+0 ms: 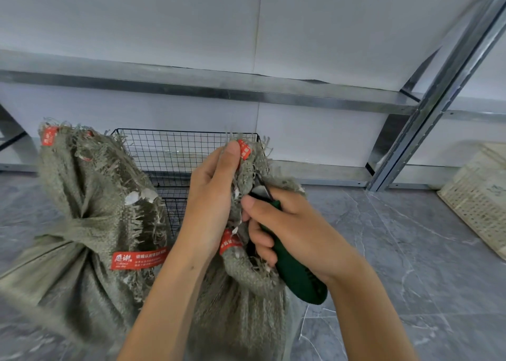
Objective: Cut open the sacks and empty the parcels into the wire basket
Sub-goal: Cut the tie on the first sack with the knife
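Got the near sack (246, 319) standing upright right below, neck running bottom to top. Left hand (216, 193) bunching that neck up high; right hand (284, 229) wrapped round a green-handled cutter (295, 275), blade end tucked in against the neck just beside the left palm. Probably means slicing across the neck, away from that thumb. Second sack (90, 196) tied off at left. Wire basket (186, 147) just behind both, on grey tiled floor (383, 251), metal racking (246, 86) beyond.
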Available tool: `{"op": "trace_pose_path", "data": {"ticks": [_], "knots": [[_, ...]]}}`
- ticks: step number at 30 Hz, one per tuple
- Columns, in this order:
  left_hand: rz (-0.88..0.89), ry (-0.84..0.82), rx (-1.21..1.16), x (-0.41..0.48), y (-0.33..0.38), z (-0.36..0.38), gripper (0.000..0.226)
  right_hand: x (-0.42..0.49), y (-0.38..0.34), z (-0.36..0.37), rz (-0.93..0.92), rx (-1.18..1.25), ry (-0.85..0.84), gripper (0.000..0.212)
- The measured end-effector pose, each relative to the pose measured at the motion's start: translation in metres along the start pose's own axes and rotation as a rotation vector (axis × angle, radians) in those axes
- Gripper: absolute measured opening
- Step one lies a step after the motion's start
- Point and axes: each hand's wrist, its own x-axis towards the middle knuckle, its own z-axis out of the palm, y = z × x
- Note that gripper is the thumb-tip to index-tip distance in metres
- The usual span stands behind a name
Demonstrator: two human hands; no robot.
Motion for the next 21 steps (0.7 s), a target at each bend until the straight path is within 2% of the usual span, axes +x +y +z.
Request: {"op": "trace_pose_path", "data": {"ticks": [7,12,21], "knots": [[0.084,0.207,0.064,-0.001,-0.005,0.004,0.035,0.007,0.006,0.018,0.086,0.417,-0.067,0.028],[0.140,0.296,0.075,-0.002,-0.013,0.003,0.038,0.011,0.012,0.022,0.095,0.410,-0.073,0.027],[0.182,0.336,0.118,-0.002,-0.017,0.003,0.045,0.015,0.019,0.025,0.076,0.392,-0.036,0.029]]}}
